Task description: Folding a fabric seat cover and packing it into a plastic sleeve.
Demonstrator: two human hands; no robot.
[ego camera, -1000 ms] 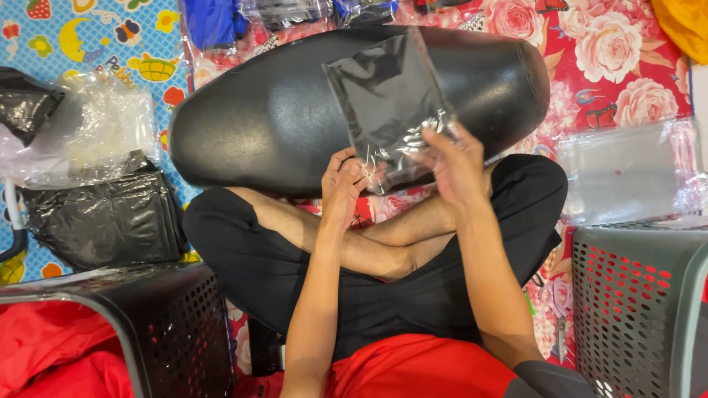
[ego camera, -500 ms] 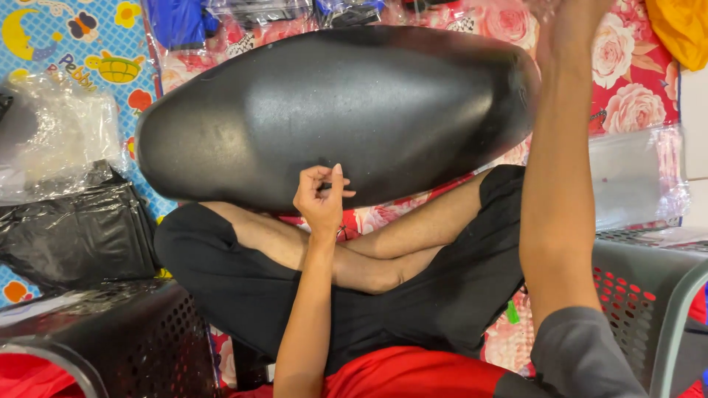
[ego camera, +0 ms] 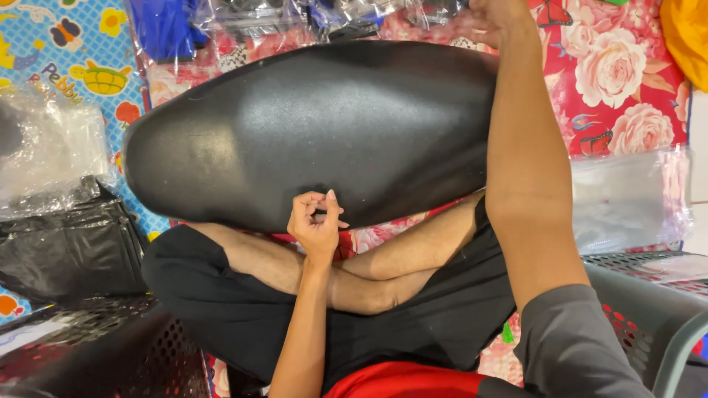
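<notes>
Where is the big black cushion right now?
In the head view, the black cushion lies across the middle, just beyond the crossed legs, with the left hand at its near edge.

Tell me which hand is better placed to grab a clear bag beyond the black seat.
Right. The right hand reaches over the black seat to the clear bags at its far side; the left hand sits curled at the seat's near edge.
</notes>
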